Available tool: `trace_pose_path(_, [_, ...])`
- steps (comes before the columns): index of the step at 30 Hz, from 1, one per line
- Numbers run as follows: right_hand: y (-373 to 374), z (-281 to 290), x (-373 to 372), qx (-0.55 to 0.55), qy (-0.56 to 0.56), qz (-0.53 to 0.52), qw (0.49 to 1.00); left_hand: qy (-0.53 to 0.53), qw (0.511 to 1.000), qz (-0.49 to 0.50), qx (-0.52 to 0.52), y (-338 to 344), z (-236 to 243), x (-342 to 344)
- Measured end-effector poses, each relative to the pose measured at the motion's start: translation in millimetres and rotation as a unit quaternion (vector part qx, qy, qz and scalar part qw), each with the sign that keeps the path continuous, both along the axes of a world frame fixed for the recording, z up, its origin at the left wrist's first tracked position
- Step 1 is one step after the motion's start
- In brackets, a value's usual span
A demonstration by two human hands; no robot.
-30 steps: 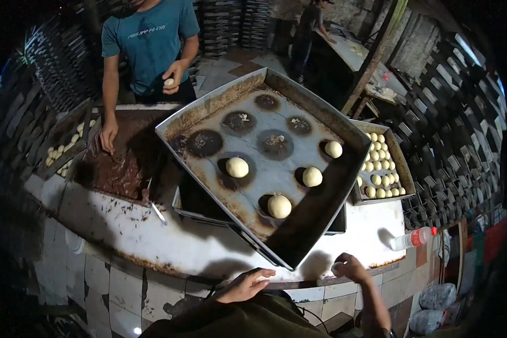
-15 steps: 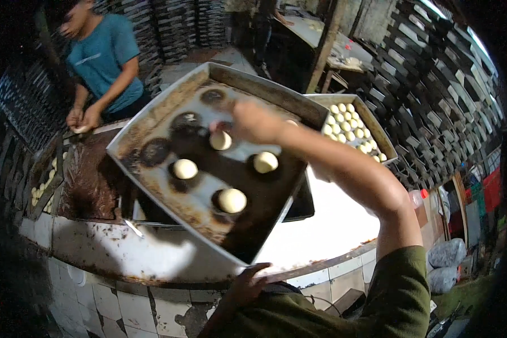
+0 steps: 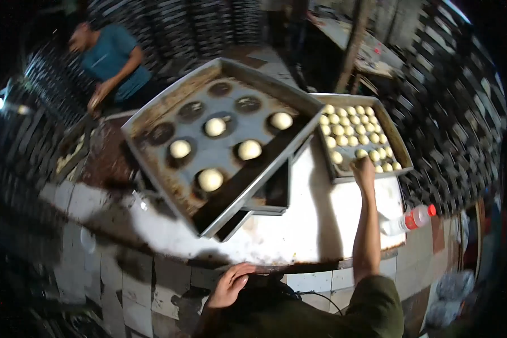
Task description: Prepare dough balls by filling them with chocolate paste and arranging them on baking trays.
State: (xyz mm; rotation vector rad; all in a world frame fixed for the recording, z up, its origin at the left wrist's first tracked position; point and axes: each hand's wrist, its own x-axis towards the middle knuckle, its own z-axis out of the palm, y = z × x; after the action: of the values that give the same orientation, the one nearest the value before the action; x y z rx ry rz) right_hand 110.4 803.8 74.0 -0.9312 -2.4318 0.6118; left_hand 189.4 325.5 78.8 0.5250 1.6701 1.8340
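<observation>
A large, stained metal baking tray [image 3: 248, 90] holds several pale dough balls [image 3: 249, 150], set apart among dark round marks, and rests on other trays at an angle. My right hand [image 3: 363, 167] reaches into a smaller tray [image 3: 401, 147] packed with rows of dough balls [image 3: 348, 130], its fingers closed on a ball near that tray's front. My left hand [image 3: 233, 280] is at the worktable's [image 3: 304, 236] front edge, below the large tray, fingers apart and loosely curved, holding nothing visible.
A co-worker [image 3: 110, 65] works at the back left beside a dark brown spread [image 3: 107, 163] and another dough tray. A clear bottle with red cap [image 3: 408, 221] lies at right. Behind stand a wooden post [image 3: 352, 48], another table with a person, and dark stacked slats [image 3: 445, 112].
My right arm swung over the large tray, where an added dough ball now sits, then moved right into the smaller tray. My left hand stayed low. The view has shifted.
</observation>
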Motion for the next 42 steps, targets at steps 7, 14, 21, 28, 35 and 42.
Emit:
trace_pose_path(7, [-369,12,118,-0.014,-0.054,0.448,0.892,-0.347,0.896,0.113,0.254,-42,-36,17])
trace_pose_path(14, [-596,32,65,-0.185,0.233,0.605,0.738,-0.006,0.853,0.461,0.245,-204,-77,59])
trace_pose_path(21, [-676,-69,-186,-0.011,0.181,0.201,0.963,-0.112,0.849,0.479,0.195,-318,-61,13])
trace_pose_path(28, [-701,-55,-190,-0.520,0.342,0.235,0.747,-0.092,0.816,0.491,0.293,-339,-90,-127])
trace_pose_path(35, [-691,33,-286,0.142,-0.134,0.447,0.873,-0.076,0.925,0.341,0.153,-298,-58,-223])
trace_pose_path(42, [-687,37,-329,0.315,-0.154,0.585,0.732,-0.310,0.797,0.449,0.260,-353,-13,-292])
